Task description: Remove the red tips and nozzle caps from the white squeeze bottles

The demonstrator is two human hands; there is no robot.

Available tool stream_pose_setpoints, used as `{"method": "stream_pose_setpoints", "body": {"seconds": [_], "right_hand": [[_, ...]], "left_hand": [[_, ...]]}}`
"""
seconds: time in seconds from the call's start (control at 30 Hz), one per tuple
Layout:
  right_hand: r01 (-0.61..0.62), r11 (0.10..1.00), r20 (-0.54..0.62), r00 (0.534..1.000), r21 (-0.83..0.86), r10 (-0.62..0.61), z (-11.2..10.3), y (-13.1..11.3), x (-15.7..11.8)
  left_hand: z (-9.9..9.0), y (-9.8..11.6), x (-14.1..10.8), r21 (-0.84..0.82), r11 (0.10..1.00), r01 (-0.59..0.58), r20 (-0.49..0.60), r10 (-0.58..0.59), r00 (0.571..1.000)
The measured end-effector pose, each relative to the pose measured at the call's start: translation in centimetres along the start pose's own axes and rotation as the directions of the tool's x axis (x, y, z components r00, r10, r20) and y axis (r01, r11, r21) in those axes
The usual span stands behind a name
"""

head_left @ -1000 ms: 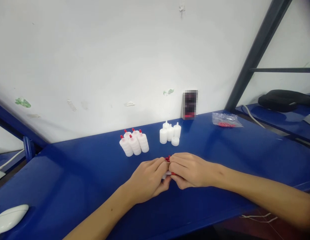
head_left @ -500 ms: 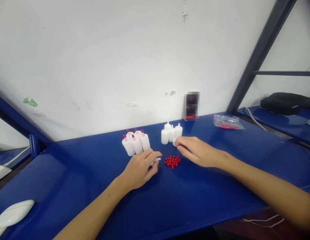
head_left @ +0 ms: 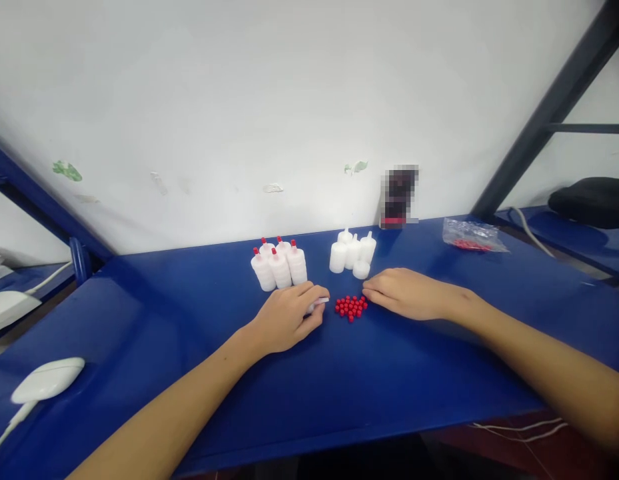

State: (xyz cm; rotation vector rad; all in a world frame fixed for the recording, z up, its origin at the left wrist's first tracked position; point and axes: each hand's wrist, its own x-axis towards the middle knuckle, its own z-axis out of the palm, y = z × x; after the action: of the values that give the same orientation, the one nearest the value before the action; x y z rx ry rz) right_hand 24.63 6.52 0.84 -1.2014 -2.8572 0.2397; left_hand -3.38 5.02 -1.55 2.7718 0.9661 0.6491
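Note:
My left hand [head_left: 289, 317] is closed around a white squeeze bottle lying on its side, mostly hidden by the fingers; its nozzle [head_left: 320, 302] pokes out to the right. Beside the nozzle lies a loose cluster of small red caps [head_left: 350, 308]. My right hand [head_left: 409, 293] has its fingertips pinched together at the cluster's right edge; what is between them, if anything, is hidden. Behind my left hand stand several white bottles with red caps on their tips [head_left: 279, 265]. Farther right are white bottles with bare nozzles [head_left: 352, 252], and one bottle [head_left: 360, 269] shows its round end.
A clear plastic bag of red caps [head_left: 474, 238] lies at the back right. A blurred-out phone-like object [head_left: 398, 198] leans against the wall. On the left of the blue table [head_left: 339, 387] sits a white corded device [head_left: 49, 380]. A dark metal post [head_left: 534, 127] rises at right.
My right hand has come down from beside the round-ended bottle to the edge of the red caps. My left hand keeps its hold on the bottle. The camera view has shifted slightly.

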Motion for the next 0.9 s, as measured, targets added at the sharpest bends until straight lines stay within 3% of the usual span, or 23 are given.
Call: {"method": "stream_pose_setpoints", "body": {"seconds": [0.27, 0.4, 0.57, 0.77, 0.9], "right_hand": [[0.038, 0.994, -0.033, 0.999, 0.103, -0.035, -0.1, 0.0, 0.1], [0.052, 0.995, -0.149, 0.988, 0.082, -0.039, -0.2, 0.1, 0.1], [0.138, 0.985, -0.454, 0.888, 0.105, -0.076, -0.4, -1.5, -0.1], [0.287, 0.940, -0.415, 0.890, 0.186, -0.189, 1.5, -4.3, 0.2], [0.384, 0.922, -0.482, 0.818, 0.053, -0.314, 2.2, -4.5, 0.4]], "left_hand": [[0.2, -0.1, 0.1, 0.020, 0.999, 0.029, 0.000, -0.029, 1.000], [0.1, 0.0, 0.1, -0.029, 0.998, 0.047, -0.004, -0.048, 0.999], [-0.1, 0.8, 0.0, -0.064, 0.998, 0.013, -0.051, -0.016, 0.999], [-0.2, 1.8, -0.1, -0.190, 0.978, -0.085, -0.011, 0.085, 0.996], [0.0, 1.8, -0.2, -0.273, 0.954, -0.127, -0.014, 0.128, 0.992]]}}
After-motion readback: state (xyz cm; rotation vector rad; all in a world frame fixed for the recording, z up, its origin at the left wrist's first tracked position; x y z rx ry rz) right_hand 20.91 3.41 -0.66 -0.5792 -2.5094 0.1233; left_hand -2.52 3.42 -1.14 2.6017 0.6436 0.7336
